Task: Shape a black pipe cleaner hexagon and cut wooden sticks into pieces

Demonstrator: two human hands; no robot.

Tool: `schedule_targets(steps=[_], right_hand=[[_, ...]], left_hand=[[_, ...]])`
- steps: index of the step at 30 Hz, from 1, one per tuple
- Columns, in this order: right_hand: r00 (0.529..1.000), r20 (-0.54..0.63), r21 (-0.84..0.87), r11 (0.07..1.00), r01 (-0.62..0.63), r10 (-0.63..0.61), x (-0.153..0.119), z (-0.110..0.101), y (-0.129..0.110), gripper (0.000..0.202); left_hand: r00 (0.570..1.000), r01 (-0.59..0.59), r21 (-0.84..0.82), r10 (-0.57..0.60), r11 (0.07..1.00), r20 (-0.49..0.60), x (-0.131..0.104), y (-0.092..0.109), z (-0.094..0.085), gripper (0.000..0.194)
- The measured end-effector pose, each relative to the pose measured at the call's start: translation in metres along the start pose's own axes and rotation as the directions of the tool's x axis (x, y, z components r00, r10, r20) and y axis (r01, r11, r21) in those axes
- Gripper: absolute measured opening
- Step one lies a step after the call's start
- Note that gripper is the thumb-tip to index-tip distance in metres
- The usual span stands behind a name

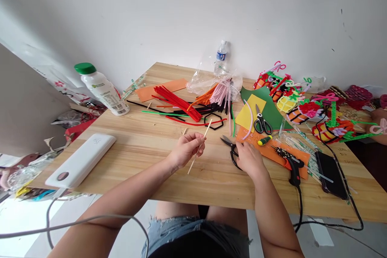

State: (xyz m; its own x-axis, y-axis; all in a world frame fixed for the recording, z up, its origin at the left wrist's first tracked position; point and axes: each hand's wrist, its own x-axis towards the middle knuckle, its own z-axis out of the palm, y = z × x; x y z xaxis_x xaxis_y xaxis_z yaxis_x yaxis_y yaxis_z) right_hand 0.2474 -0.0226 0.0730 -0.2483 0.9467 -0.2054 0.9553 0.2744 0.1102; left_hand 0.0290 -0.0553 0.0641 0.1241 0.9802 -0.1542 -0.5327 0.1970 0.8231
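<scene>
Right now our left hand (190, 149) has its grip pinched on a thin wooden stick (207, 129), held slanting above the near middle of the tabletop (145, 141), its upper end leaning right. Our right hand (249, 159) is at the black scissors (227, 141), just right of the stick; its fingers hide part of the handles, so we cannot tell whether that grip is clamped on them. Beyond our left hand we see a bundle of red fuzzy stems (178, 102). To the right, a glue gun (294, 171) lies partly on an orange sheet (273, 149), with a phone (331, 173) farther right. Near the left edge lies a white power bank (87, 157).
</scene>
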Motion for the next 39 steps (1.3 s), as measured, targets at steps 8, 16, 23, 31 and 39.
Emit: schedule_targets(steps=[8, 16, 23, 31, 39], right_hand=[[0.996, -0.082, 0.330, 0.942, 0.063, -0.037, -0.001, -0.004, 0.021, 0.045], [0.911, -0.277, 0.888, 0.282, 0.364, -0.305, -0.002, 0.002, 0.016, 0.052], [0.873, -0.300, 0.732, 0.494, 0.470, -0.385, -0.006, 0.005, -0.014, 0.052], [0.856, -0.360, 0.708, 0.489, 0.509, -0.370, -0.008, 0.005, -0.028, 0.045], [0.796, -0.523, 0.611, 0.517, 0.599, -0.305, -0.005, 0.003, -0.033, 0.046]], left_hand=[[1.000, -0.030, 0.035, 0.030, 0.999, -0.005, 0.000, 0.000, -0.001, 0.031], [0.997, -0.073, 0.059, 0.074, 0.996, -0.008, -0.001, 0.001, -0.002, 0.031], [0.990, -0.142, 0.084, 0.143, 0.986, -0.012, -0.001, 0.000, -0.003, 0.031], [0.972, -0.235, 0.099, 0.231, 0.967, 0.046, 0.000, -0.009, -0.007, 0.025], [0.962, -0.272, 0.149, 0.268, 0.951, 0.048, -0.005, -0.005, -0.003, 0.026]])
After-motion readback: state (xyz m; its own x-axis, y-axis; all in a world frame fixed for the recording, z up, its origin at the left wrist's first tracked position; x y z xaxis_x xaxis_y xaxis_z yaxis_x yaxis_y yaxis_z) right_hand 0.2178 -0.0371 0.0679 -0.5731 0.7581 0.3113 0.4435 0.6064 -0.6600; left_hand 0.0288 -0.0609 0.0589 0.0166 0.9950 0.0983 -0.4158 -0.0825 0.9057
